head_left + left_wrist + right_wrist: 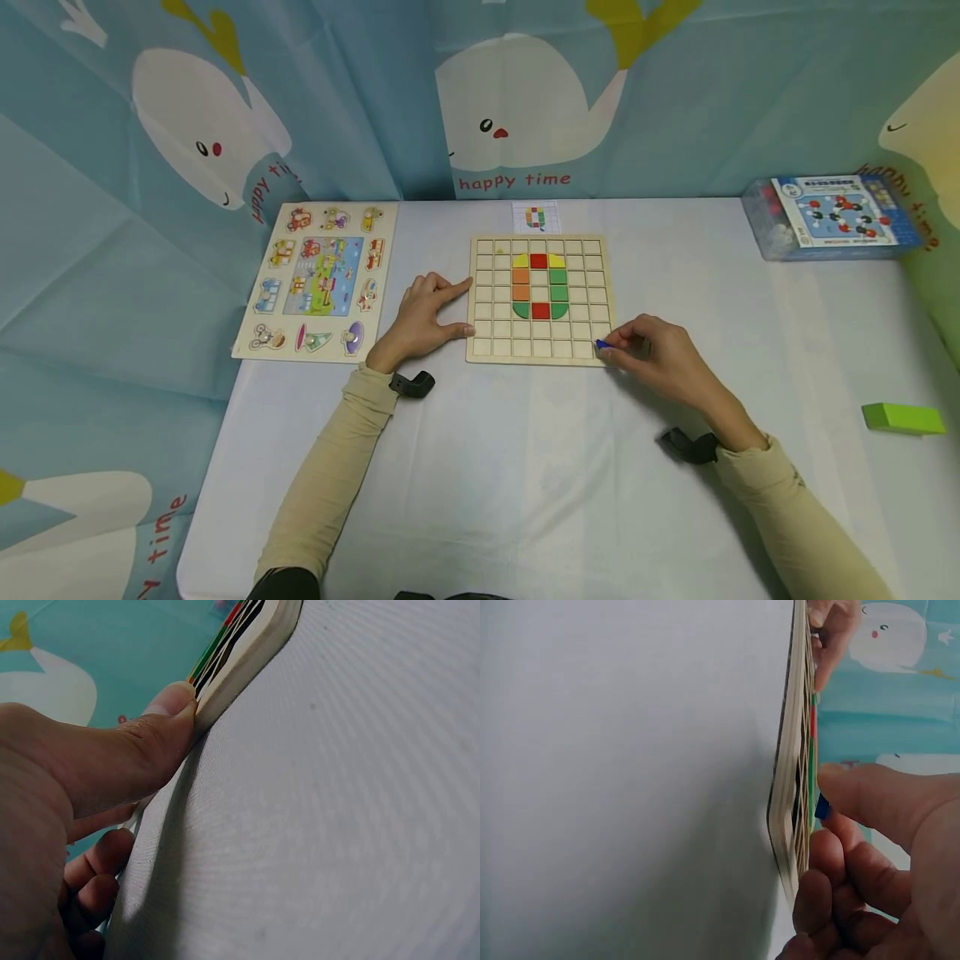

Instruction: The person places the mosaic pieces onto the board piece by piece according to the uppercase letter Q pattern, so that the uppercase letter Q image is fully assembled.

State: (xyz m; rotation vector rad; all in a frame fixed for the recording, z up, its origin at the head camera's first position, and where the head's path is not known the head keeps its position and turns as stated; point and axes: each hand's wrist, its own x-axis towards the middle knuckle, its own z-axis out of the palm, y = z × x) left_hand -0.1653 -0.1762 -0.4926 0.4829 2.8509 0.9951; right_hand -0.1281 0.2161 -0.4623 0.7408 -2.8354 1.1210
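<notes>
A wooden grid board (491,332) lies on the table with red, orange, green and yellow pieces set in a ring in its squares. My left hand (424,321) touches the board's left edge with thumb and index finger spread apart. In the left wrist view, the thumb (161,727) presses at the edge while other fingers bend beneath. Over the board's lower right corner, my right hand (660,358) pinches a small blue piece (602,343) between thumb and fingertips. The right wrist view shows this blue piece (823,806) poking out from the pinch, its shape mostly hidden.
A small pattern card (552,218) lies behind the board. To the left is a picture puzzle board (255,333) with knobbed pieces. A clear plastic box (776,229) stands at the back right, and a green block (903,418) lies at the right.
</notes>
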